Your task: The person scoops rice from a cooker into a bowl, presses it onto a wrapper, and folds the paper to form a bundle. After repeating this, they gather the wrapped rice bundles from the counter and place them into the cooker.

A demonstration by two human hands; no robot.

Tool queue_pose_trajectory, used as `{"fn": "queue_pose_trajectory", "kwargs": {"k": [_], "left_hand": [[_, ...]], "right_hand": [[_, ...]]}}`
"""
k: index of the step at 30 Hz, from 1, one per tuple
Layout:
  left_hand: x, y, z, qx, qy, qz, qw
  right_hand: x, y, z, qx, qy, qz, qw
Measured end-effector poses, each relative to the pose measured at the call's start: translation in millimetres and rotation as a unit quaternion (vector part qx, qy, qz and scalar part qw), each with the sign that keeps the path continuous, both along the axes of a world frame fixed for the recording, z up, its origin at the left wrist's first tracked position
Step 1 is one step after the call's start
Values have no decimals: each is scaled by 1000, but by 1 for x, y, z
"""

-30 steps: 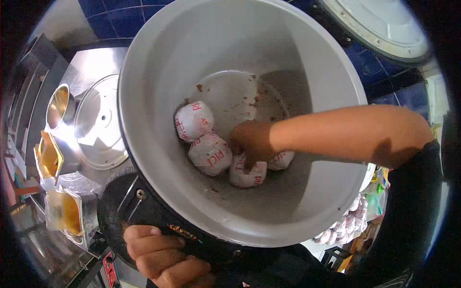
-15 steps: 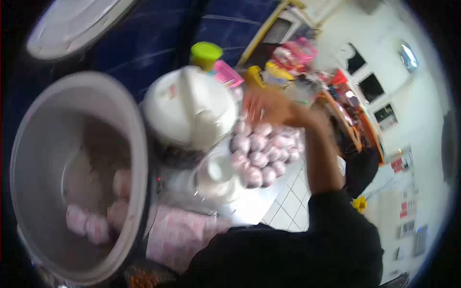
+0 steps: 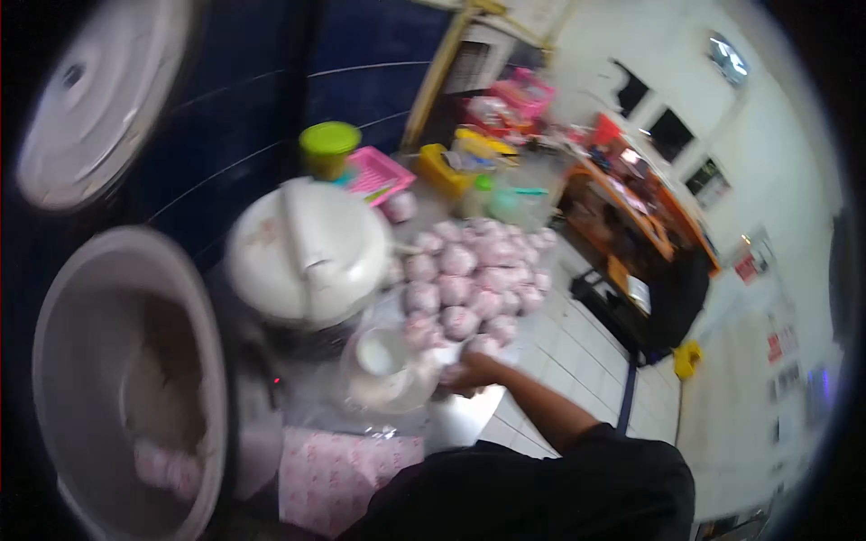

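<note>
My right hand [image 3: 467, 372] is low over the front edge of the table, beside a pile of round bundles in pink-printed white paper [image 3: 457, 290]. It is nearest the front bundle [image 3: 483, 344] and a clear plastic tub with a white cup-like piece [image 3: 379, 352]. The fingers point down and are blurred, so I cannot make out whether they grip anything. Sheets of the same pink-printed paper [image 3: 338, 473] lie near my body. My left hand is out of view.
A white lidded rice cooker [image 3: 307, 252] stands behind the tub. A large grey bucket [image 3: 212, 361] at the left has a few wrapped bundles inside. Farther back are a green-lidded jar [image 3: 330, 149], a pink basket [image 3: 379, 174] and a yellow container [image 3: 446, 171].
My right hand has come from above the far side of the bundle pile back toward me, to its near edge. The camera view has shifted and the pile is fully uncovered.
</note>
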State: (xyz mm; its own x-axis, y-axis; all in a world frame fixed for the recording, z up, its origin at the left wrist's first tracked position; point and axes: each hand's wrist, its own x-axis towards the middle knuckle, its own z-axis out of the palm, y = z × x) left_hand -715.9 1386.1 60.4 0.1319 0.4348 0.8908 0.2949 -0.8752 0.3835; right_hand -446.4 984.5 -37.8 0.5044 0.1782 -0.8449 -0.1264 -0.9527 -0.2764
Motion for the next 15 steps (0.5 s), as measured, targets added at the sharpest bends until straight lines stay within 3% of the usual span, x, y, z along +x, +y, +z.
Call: {"fn": "queue_pose_trajectory", "kwargs": {"k": [1, 2, 3, 4, 5, 6, 8, 9, 11, 12, 13, 14, 15], "left_hand": [[-7, 3, -1, -6, 2, 0, 1000], [-12, 6, -1, -9, 5, 0, 1000], [-17, 9, -1, -14, 7, 2, 1000], [-22, 11, -2, -22, 8, 2, 1000], [-28, 13, -2, -29, 9, 6, 1000], [-36, 13, -2, -38, 13, 5, 999], [-50, 15, -2, -51, 22, 5, 998], [-53, 16, -1, -58, 25, 3, 998], [-58, 17, 2, -68, 32, -1, 997], [-61, 12, 1, -70, 34, -3, 997], [-59, 16, 4, -71, 34, -7, 997], [-64, 12, 4, -73, 42, -11, 996], [-63, 12, 4, -75, 48, -19, 996]], "right_hand": [[9, -19, 0, 63, 58, 27, 996], [9, -21, 26, 180, 110, -25, 977], [9, -21, 57, 324, 184, -102, 922], [16, 11, 100, 341, 60, 63, 936], [27, 40, 137, 353, -6, 195, 915], [28, 68, 181, 346, 1, 163, 924], [34, 138, 223, 555, 33, 207, 805], [31, 184, 248, 587, -15, 275, 761], [23, 274, 279, 560, -141, 446, 684], [2, 305, 290, 467, -176, 494, 712], [-20, 343, 292, 423, -98, 437, 788], [1, 384, 270, 422, -265, 645, 579], [-6, 417, 258, 319, -210, 657, 650]]}}
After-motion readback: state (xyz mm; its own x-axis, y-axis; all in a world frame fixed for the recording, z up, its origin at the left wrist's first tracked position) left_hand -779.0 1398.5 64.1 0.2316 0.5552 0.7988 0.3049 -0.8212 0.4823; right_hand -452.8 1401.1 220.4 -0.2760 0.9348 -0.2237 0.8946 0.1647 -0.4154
